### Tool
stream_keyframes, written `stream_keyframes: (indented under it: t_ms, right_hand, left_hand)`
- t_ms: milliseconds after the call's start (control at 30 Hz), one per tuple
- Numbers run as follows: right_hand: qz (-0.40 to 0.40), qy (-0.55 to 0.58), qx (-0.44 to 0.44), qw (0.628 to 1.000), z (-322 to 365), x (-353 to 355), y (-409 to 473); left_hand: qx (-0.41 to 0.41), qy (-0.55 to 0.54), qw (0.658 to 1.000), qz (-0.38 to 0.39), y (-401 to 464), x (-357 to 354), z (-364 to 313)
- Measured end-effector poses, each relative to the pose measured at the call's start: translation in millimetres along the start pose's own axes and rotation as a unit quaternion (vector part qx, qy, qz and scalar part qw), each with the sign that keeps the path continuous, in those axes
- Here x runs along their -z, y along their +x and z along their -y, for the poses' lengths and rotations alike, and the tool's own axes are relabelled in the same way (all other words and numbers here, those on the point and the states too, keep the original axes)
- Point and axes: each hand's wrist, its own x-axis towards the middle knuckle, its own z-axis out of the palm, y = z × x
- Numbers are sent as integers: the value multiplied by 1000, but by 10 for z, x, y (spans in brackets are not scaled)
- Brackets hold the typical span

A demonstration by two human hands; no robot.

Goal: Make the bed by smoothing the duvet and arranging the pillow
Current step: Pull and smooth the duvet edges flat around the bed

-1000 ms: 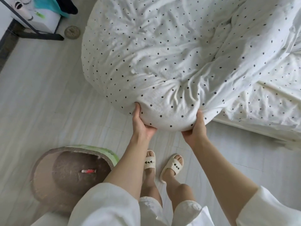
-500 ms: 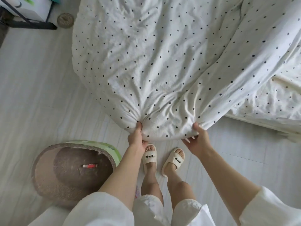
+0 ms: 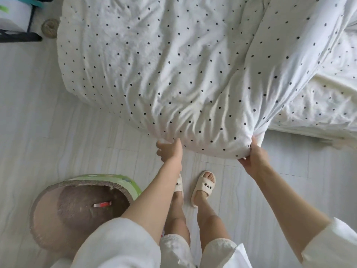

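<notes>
The white duvet (image 3: 173,64) with black dots lies bunched over the bed's near corner, and its edge hangs toward the floor. My left hand (image 3: 170,149) holds the duvet's lower edge, thumb on top and fingers curled beneath. Farther right, my right hand (image 3: 253,157) grips a gathered corner of the same edge, and the fabric creases toward it. The matching dotted bed sheet (image 3: 318,109) shows at the right. No pillow is in view.
A round cardboard scratcher bowl (image 3: 48,219) with a green rim stands on the floor at lower left, with a small red-and-white item (image 3: 102,205) in it. A black-framed rack (image 3: 19,37) and a small woven disc (image 3: 50,26) sit at top left. My slippered feet (image 3: 202,186) stand on pale floorboards.
My hands have spread apart along the duvet's edge, the right one sliding far to the right. The duvet has been drawn down and flatter than a second ago.
</notes>
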Motion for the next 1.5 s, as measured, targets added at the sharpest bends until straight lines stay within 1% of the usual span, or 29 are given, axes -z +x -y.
stream_keyframes:
  t_ms: [33, 67, 100, 167, 200, 233, 300, 400, 433, 467, 500, 567, 633, 667, 767, 833, 900, 1000, 1067, 1133, 1200, 1300, 1333, 1367, 1433, 1500]
  right_hand:
    - [3, -16, 7, 1000, -23, 33, -43]
    - [15, -30, 21, 999, -4, 58, -88]
    - [34, -51, 39, 997, 21, 65, -129]
    - [61, -82, 73, 992, 69, 103, -166]
    - [67, -93, 86, 990, 103, 134, -172]
    - [72, -106, 96, 987, 139, 161, -172]
    - [84, -140, 110, 980, 235, 224, -153]
    - [108, -186, 121, 969, 368, 298, -97]
    - [116, -201, 127, 964, 403, 323, -64]
    - [126, -207, 125, 962, 441, 337, -34]
    - [139, -185, 120, 966, 496, 343, -4]
    - [155, -48, 58, 985, 633, 323, 97]
    - [174, 85, -22, 981, 800, 299, 286]
    - [192, 108, -49, 974, 902, 261, 394]
    - [237, 129, -106, 957, 1175, 77, 571]
    - [253, 140, -126, 949, 1288, 8, 636]
    - [286, 153, -109, 940, 1388, 1, 649]
    - [357, 197, -93, 908, 1500, 110, 587]
    - [361, 193, -88, 908, 1609, 248, 540]
    - [327, 152, -59, 931, 1748, 442, 494]
    - [291, 95, 6, 952, 1880, 637, 439]
    - [250, 31, 136, 958, 1935, 889, 358]
    - [234, 8, 179, 955, 1888, 963, 299]
    - [215, -19, 213, 953, 1798, 1014, 242]
    - [164, -55, 273, 946, 1610, 1187, 83]
    - [131, -89, 314, 936, 1429, 1371, -27]
  left_hand:
    - [7, 1, 1000, 14, -67, -85, 13]
    - [40, -16, 998, 50, -144, -190, 25]
    - [96, -41, 989, 108, -218, -263, 27]
    - [184, -77, 950, 242, -369, -354, 33]
    - [201, -96, 928, 298, -435, -401, 60]
    - [198, -120, 914, 335, -484, -457, 96]
    - [158, -182, 898, 368, -620, -612, 129]
    - [83, -323, 869, 366, -838, -861, 135]
    - [59, -347, 863, 362, -892, -932, 116]
    - [36, -356, 866, 349, -930, -985, 88]
    - [21, -366, 870, 330, -936, -1035, 64]
    - [-2, -384, 872, 305, -913, -1097, 15]
    - [-5, -387, 877, 286, -934, -1132, 9]
    - [-7, -393, 878, 275, -959, -1147, 16]
    - [-2, -410, 876, 253, -996, -1142, -9]
    - [-9, -416, 875, 246, -1001, -1121, -10]
    - [-22, -428, 871, 241, -1010, -1114, 13]
    - [-37, -448, 859, 244, -1080, -1109, 8]
    - [-39, -451, 859, 241, -1146, -1126, -41]
    - [-31, -466, 853, 235, -1197, -1164, -76]
    - [-33, -493, 835, 241, -1215, -1220, -69]
    - [-55, -515, 800, 304, -1370, -1416, 3]
    - [-57, -502, 796, 333, -1457, -1521, 38]
    - [-56, -483, 798, 355, -1540, -1620, 63]
    - [-48, -423, 820, 383, -1740, -1827, 125]
    - [-50, -378, 832, 403, -1873, -1937, 178]
